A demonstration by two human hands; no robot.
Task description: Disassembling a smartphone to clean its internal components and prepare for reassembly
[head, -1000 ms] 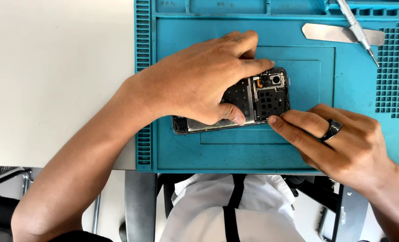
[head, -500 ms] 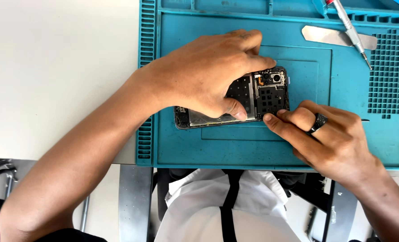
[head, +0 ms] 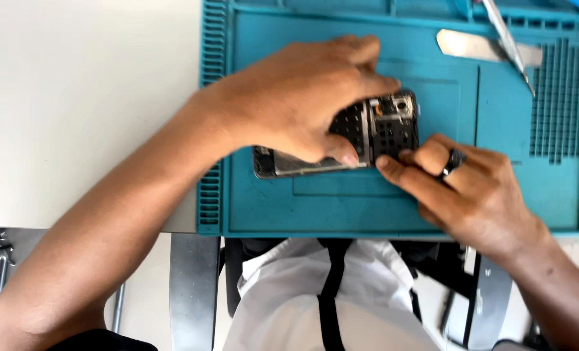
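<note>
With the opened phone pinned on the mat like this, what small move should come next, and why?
Probably a small inward press or pry by the right hand at the phone's lower edge. The left hand pins the opened phone flat on the blue mat, and the right fingertips already touch that edge. The metal spudger lies unused.

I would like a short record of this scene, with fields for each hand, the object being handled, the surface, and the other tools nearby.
left hand: lies over the opened phone, gripping it from above
right hand: fingertips touch the phone's lower edge; dark ring on one finger
opened phone: back cover off, inner parts and camera showing, flat on the mat
teal work mat: on a white table
nearby tools: flat metal pry tool, tweezers, both at the mat's top right
</note>
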